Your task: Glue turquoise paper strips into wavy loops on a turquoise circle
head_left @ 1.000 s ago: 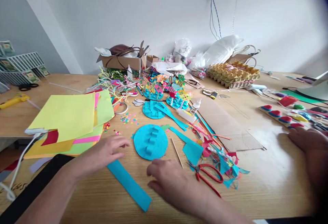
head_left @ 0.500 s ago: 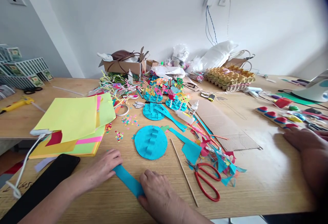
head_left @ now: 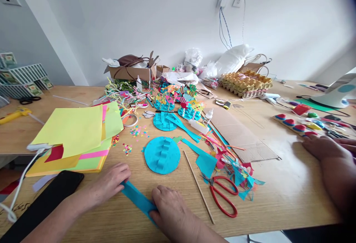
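Observation:
A blue paper strip (head_left: 137,197) stretches slantwise between my hands near the table's front edge. My left hand (head_left: 115,178) pinches its far end, fingers closed. At the near end, my right hand (head_left: 170,207) is closed on the strip, its thumb tucked beneath the curled fingers. Just beyond lies a blue paper disc (head_left: 151,157) with a folded, wavy blue strip (head_left: 164,154) standing across its middle. Right of my right hand are a thin wooden stick (head_left: 198,185) and red-handled scissors (head_left: 224,194), their blades pointing away to the left.
Coloured paper sheets (head_left: 69,128) and a black phone-like object (head_left: 47,202) lie at left. Beyond the disc are another blue disc (head_left: 164,122), glue bottles (head_left: 208,117) and paper scraps. Cardboard (head_left: 239,135) lies right. Another person's hand (head_left: 319,147) rests at far right.
The strip's near end now hangs a little past my right thumb, and the strip looks slightly turned. My hands stay nearly in place; the whole view has shifted slightly.

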Available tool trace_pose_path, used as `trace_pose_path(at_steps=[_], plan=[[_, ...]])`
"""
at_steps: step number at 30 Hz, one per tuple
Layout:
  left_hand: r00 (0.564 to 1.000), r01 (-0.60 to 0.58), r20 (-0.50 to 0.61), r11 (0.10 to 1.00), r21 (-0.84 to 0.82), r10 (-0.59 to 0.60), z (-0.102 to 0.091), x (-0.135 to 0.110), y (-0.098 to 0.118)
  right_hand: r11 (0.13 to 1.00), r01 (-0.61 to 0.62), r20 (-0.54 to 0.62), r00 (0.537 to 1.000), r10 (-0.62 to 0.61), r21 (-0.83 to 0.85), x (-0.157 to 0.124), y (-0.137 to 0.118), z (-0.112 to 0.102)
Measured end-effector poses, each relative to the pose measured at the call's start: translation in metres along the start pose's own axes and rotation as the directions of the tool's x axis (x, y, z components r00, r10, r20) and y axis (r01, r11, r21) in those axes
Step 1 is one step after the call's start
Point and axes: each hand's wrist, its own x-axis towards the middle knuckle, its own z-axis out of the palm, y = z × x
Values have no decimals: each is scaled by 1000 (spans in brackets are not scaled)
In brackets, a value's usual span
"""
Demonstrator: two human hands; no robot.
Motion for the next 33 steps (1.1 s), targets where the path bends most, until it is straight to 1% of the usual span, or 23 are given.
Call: trace_pose_path(at_steps=[3,6,9,11,14,18,22,26,28,30,33], plan=[[1000,-1,13,1000,5,1,-4,2,2,999,14,-25,1000,-13,48,1,6,2],[1000,-26,-13,999,-19,26,-7,2,2,994,31,-51,998,-26,103,1,11,3],[996,-77,-45,996,-53,75,-7,1,1,988,13,-34,999,-8,151,1,14,0],[991,-110,-77,992,-56,106,-4,0,1,985,1,-21,1000,3,172,1,16,-2],[983,-141,-117,990,-17,138,4,1,1,983,-3,-24,1000,8,184,0,19,-6],[980,-162,-113,986,43,166,13,5,4,971,15,-70,998,1,238,-1,25,-9],[979,-136,-145,988,76,146,15,9,5,924,42,-82,997,-11,381,-1,31,-9],[972,-136,-182,988,77,148,14,11,6,823,15,-67,997,28,568,0,36,-7],[968,-148,-195,986,75,160,13,11,6,784,3,-62,997,46,621,1,37,-5],[964,-169,-196,983,75,180,12,11,7,778,0,-70,996,57,628,1,37,-4],[964,-186,-180,980,72,196,9,11,8,817,-15,-81,994,76,576,0,36,-4]])
